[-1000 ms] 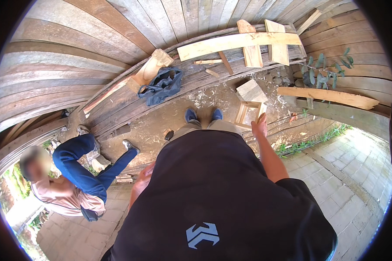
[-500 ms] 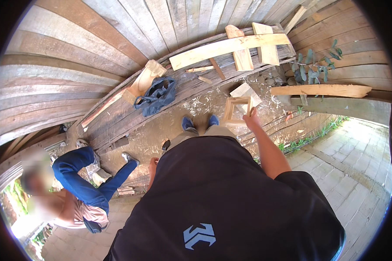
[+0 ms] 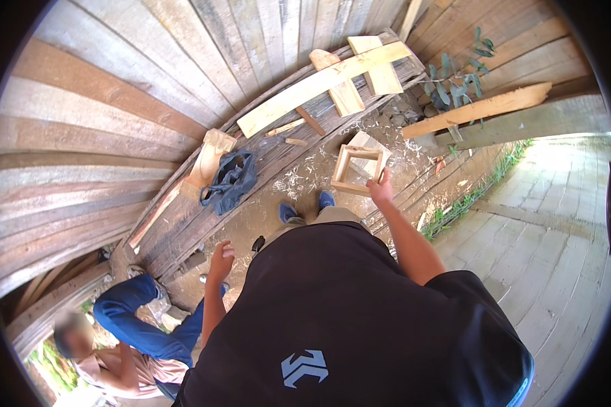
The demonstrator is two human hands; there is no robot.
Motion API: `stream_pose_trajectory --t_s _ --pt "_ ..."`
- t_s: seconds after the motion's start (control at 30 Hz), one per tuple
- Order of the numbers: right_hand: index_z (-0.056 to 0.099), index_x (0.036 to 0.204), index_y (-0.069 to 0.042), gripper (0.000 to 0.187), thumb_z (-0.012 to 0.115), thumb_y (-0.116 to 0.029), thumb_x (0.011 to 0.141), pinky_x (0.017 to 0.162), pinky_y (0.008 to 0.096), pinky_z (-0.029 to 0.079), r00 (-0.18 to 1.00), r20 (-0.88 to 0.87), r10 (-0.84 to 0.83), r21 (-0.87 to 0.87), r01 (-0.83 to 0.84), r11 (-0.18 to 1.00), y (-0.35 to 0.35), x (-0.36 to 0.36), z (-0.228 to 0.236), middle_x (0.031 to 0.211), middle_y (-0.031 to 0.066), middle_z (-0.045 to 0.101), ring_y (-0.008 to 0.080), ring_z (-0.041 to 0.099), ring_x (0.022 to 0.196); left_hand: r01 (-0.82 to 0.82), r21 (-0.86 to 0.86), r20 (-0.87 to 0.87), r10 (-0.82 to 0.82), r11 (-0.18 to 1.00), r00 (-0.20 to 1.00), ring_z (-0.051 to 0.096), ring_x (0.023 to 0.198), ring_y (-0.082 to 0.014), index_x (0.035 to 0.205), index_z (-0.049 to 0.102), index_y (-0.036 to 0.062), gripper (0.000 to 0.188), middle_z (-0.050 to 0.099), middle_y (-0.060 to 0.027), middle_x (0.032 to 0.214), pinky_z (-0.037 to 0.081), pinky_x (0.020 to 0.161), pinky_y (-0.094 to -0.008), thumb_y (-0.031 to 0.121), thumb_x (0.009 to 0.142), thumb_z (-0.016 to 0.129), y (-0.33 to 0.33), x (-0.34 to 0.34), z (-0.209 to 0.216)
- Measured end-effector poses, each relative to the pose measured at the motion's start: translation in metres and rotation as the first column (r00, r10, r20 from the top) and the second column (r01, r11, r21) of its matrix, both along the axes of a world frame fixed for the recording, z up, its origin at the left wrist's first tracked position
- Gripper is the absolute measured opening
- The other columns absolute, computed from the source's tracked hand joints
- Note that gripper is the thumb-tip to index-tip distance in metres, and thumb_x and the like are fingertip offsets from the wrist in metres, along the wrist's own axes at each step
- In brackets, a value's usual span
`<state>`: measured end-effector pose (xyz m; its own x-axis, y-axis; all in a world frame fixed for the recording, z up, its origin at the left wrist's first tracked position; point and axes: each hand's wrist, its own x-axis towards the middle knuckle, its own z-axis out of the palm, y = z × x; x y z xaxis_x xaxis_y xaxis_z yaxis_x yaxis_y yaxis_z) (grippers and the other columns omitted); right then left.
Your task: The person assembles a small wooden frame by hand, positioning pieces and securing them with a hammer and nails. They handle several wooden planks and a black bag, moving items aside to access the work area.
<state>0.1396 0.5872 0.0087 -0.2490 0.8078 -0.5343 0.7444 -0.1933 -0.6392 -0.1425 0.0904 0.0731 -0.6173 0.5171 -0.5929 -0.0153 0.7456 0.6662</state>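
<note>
My right hand grips the near right corner of a square wooden frame, which hangs in the air in front of my legs. Its middle is open, and a pale board on the ground shows through and beyond it. Off to my left side, my left hand is raised with its fingers loosely bent and apart, holding nothing I can see.
A low plank bench along the wall bears a dark bag, a long pale plank and shorter boards. A rough timber and a leafy branch are at right. Another person in blue trousers sits at lower left. Shavings litter the ground.
My left hand has come up and forward from beside my body. The frame has turned in my right hand, and the whole view has shifted a little.
</note>
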Motion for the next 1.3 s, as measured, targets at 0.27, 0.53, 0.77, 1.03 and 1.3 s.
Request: stream_pose_trajectory --t_s 0.27,0.53,0.77,1.03,1.3 --pt "0.027 0.145 -0.003 0.073 0.061 -0.016 0.082 0.074 0.0346 0.048 0.905 -0.39 -0.172 -0.365 0.02 0.931 -0.033 -0.06 0.086 0.107 0.0126 0.06 0.0203 0.058 0.091 -0.262 0.325 0.407 0.116 0.909 0.906 0.063 0.106 -0.0267 0.148 0.024 0.0119 0.068 0.057 -0.0168 0.13 0.05 0.084 -0.0417 0.044 0.096 0.054 0.234 -0.021 0.07" --pt "0.02 0.149 -0.007 0.078 0.06 -0.012 0.082 0.085 0.0341 0.047 0.804 -0.595 0.024 -0.235 -0.203 0.951 -0.048 -0.085 0.149 0.113 0.013 0.055 0.0213 0.056 0.097 0.164 0.26 0.395 -0.26 0.951 0.881 0.063 0.093 -0.0202 0.137 0.037 0.0019 0.067 0.057 -0.0133 0.116 0.053 0.074 -0.0329 0.039 0.09 0.066 0.335 -0.016 0.123" --pt "0.011 0.15 -0.001 0.082 0.058 -0.009 0.083 0.079 0.03 0.045 0.78 -0.625 0.041 -0.19 -0.203 0.961 -0.061 -0.07 0.171 0.103 0.0088 0.051 0.0174 0.051 0.09 0.07 0.271 0.445 -0.189 0.96 0.875 0.063 0.069 -0.0214 0.122 0.041 -0.004 0.049 0.056 -0.0132 0.094 0.052 0.064 -0.0333 0.019 0.084 0.059 0.325 -0.013 0.068" --pt "0.035 0.137 -0.004 0.069 0.067 -0.03 0.081 0.071 0.0322 0.047 0.809 -0.524 -0.266 -0.444 0.007 0.896 -0.055 -0.057 0.17 0.099 0.0086 0.052 0.0165 0.054 0.08 0.175 0.314 0.455 -0.309 0.933 0.835 0.064 0.074 -0.0235 0.143 0.023 -0.0087 0.074 0.056 -0.0131 0.095 0.052 0.07 -0.0349 0.013 0.077 0.05 0.325 0.013 0.073" --pt "0.046 0.128 -0.007 0.05 0.059 -0.021 0.082 0.054 0.029 0.043 0.683 -0.625 -0.378 -0.423 0.11 0.899 -0.064 -0.058 0.172 0.079 0.0031 0.048 0.0116 0.048 0.065 0.059 0.387 0.517 -0.269 0.92 0.813 0.063 0.074 -0.0184 0.116 0.045 0.0036 0.04 0.056 -0.0084 0.088 0.054 0.062 -0.0345 0.03 0.09 0.06 0.343 0.015 0.105"
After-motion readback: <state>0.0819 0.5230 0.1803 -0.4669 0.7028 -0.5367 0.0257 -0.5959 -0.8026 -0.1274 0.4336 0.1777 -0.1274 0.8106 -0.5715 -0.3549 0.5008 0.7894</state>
